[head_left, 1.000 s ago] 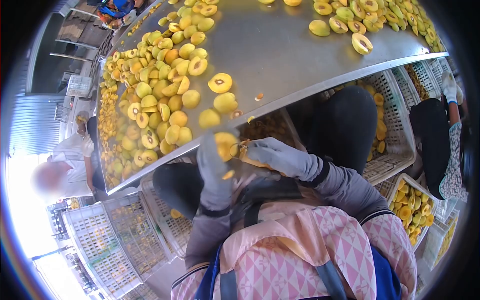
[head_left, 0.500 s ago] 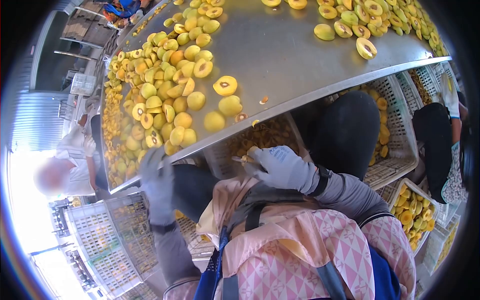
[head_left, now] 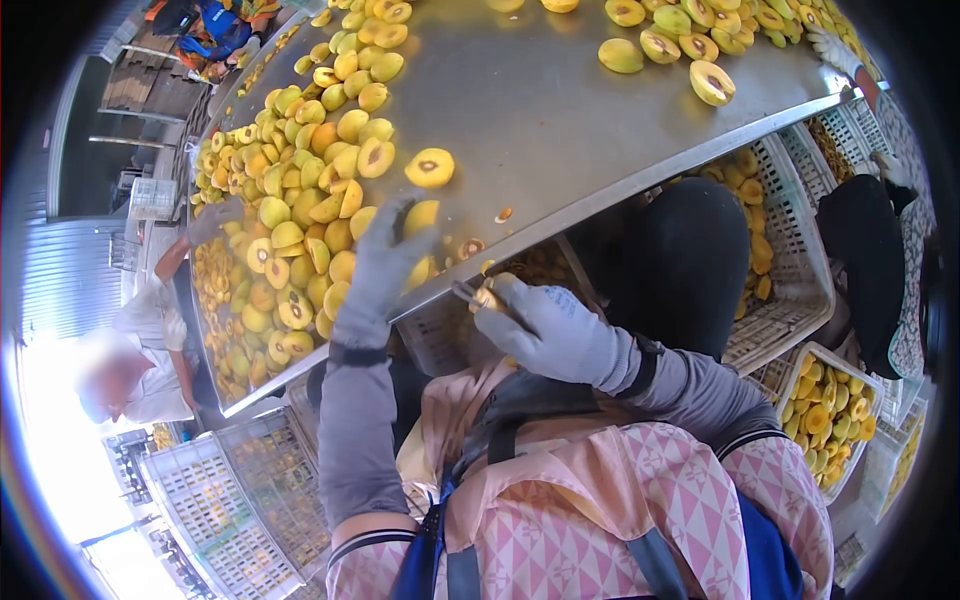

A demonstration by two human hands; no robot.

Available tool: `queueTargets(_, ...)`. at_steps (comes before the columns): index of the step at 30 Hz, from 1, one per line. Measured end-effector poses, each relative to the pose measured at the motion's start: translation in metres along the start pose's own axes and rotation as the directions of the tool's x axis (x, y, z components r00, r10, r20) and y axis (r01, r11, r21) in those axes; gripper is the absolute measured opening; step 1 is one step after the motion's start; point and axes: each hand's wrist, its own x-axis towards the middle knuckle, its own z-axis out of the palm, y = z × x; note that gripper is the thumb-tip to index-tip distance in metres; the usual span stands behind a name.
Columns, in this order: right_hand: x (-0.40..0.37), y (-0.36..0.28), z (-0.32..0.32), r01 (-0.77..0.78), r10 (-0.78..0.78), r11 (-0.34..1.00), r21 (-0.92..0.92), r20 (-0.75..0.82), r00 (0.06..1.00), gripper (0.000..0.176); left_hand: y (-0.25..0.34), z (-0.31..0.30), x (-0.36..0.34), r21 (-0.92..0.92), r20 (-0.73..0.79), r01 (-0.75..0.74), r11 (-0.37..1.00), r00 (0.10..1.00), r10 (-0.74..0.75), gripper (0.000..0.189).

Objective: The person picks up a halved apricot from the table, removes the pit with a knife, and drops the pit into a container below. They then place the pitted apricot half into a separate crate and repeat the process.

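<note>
My left hand (head_left: 385,255), in a grey glove, is over the near edge of the metal table (head_left: 520,130), fingers spread beside a yellow fruit half (head_left: 422,217). My right hand (head_left: 550,325), also gloved, is closed around a small pitting tool (head_left: 466,292) with a metal end, below the table edge. A pale bit sits by its fingertips, too small to name. To the left lies a large heap of halved yellow fruit (head_left: 300,210). One cut half (head_left: 429,168) rests apart from it, showing its brown centre.
More halves (head_left: 711,82) lie at the upper right, where a co-worker's gloved hand (head_left: 835,50) reaches in. Another person (head_left: 140,370) is at the left. Crates of fruit (head_left: 825,415) stand at the right; a white crate (head_left: 215,500) is at lower left.
My left hand has moved right and up, from the table's near left edge to the fruit. My right hand has shifted slightly. A co-worker's hand has appeared at the upper right.
</note>
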Motion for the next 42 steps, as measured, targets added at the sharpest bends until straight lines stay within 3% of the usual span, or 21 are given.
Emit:
queueTargets(1,0.003,0.001,0.000,-0.075,0.074,0.994,0.078,0.009,0.997,0.026,0.034,0.004,-0.015,-0.358,0.019,0.061,0.932,0.998,-0.058,0.053)
queueTargets(2,0.008,0.003,0.000,-0.148,0.145,0.976,0.158,0.029,0.989,0.026,0.053,0.009,-0.031,-0.667,0.051,0.116,0.736,0.993,-0.110,0.051)
queueTargets(3,0.011,0.002,0.001,-0.220,0.213,0.946,0.237,0.055,0.975,0.025,0.050,0.016,-0.043,-0.418,-0.038,0.070,0.906,0.995,-0.094,0.050)
queueTargets(4,0.013,-0.004,-0.001,-0.245,0.238,0.936,0.253,0.058,0.969,0.025,0.044,0.024,-0.053,-0.129,-0.115,0.032,0.991,0.992,-0.047,0.049)
queueTargets(5,0.013,-0.005,0.001,-0.217,0.218,0.947,0.236,0.023,0.976,0.025,0.038,0.031,-0.061,0.171,-0.172,0.008,0.985,0.985,0.022,0.048)
queueTargets(7,0.013,-0.006,0.006,-0.165,0.177,0.967,0.195,-0.044,0.983,0.025,0.034,0.041,-0.073,0.162,-0.133,-0.124,0.979,0.980,0.147,0.041)
queueTargets(8,0.013,-0.009,0.007,-0.163,0.177,0.970,0.181,-0.067,0.982,0.025,0.036,0.049,-0.077,-0.102,-0.226,-0.062,0.993,0.973,0.038,0.038)
queueTargets(10,0.013,-0.015,0.006,-0.154,0.172,0.977,0.148,-0.115,0.978,0.024,0.045,0.061,-0.083,-0.409,-0.282,-0.065,0.910,0.958,-0.059,0.039)
queueTargets(12,0.013,-0.016,0.005,-0.122,0.133,0.989,0.088,-0.129,0.983,0.024,0.061,0.066,-0.089,-0.492,-0.283,-0.144,0.859,0.959,-0.002,0.040)
queueTargets(14,0.012,-0.015,0.007,-0.098,0.102,0.994,0.039,-0.134,0.986,0.023,0.052,0.068,-0.092,-0.334,-0.297,-0.118,0.935,0.955,0.014,0.044)
queueTargets(16,0.009,-0.009,0.012,-0.083,0.082,0.997,-0.005,-0.131,0.988,0.022,0.051,0.072,-0.093,-0.317,-0.340,-0.104,0.943,0.940,-0.011,0.046)
queueTargets(18,0.008,-0.008,0.014,-0.059,0.054,0.998,-0.029,-0.157,0.986,0.022,0.058,0.080,-0.092,-0.445,-0.402,-0.115,0.888,0.912,-0.084,0.042)
queueTargets(22,0.005,-0.007,0.017,-0.025,0.023,1.000,-0.013,-0.173,0.985,0.023,0.049,0.082,-0.089,0.012,-0.424,-0.250,0.968,0.875,0.231,0.041)
queueTargets(25,0.002,-0.003,0.016,-0.006,-0.001,0.998,-0.066,-0.113,0.994,0.025,0.037,0.076,-0.090,0.059,-0.424,-0.183,0.981,0.885,0.191,0.041)
queueTargets(27,0.003,-0.003,0.015,0.032,-0.038,0.998,-0.050,-0.129,0.991,0.027,0.034,0.073,-0.088,-0.053,-0.395,-0.099,0.994,0.916,0.070,0.040)
queueTargets(28,0.003,-0.004,0.015,0.050,-0.056,0.998,-0.042,-0.136,0.989,0.027,0.033,0.073,-0.089,0.176,-0.413,-0.139,0.974,0.888,0.201,0.041)
queueTargets(30,0.004,-0.011,0.016,-0.027,0.037,0.998,0.063,-0.152,0.988,0.026,0.030,0.074,-0.092,0.598,-0.358,-0.176,0.782,0.814,0.457,0.042)
queueTargets(32,0.006,-0.016,0.016,-0.071,0.089,0.991,0.113,-0.156,0.984,0.025,0.030,0.080,-0.092,0.456,-0.402,-0.214,0.864,0.817,0.414,0.047)
queueTargets(34,0.006,-0.018,0.016,-0.101,0.117,0.989,0.109,-0.153,0.981,0.024,0.030,0.084,-0.091,0.434,-0.411,-0.261,0.862,0.794,0.448,0.054)
queueTargets(37,0.005,-0.011,0.019,-0.083,0.094,0.993,0.085,-0.131,0.987,0.023,0.030,0.086,-0.091,0.557,-0.371,-0.311,0.770,0.736,0.566,0.063)
queueTargets(42,0.003,-0.014,0.017,-0.052,0.052,0.999,0.008,-0.163,0.985,0.023,0.014,0.087,-0.096,0.634,-0.353,-0.246,0.733,0.752,0.557,0.066)
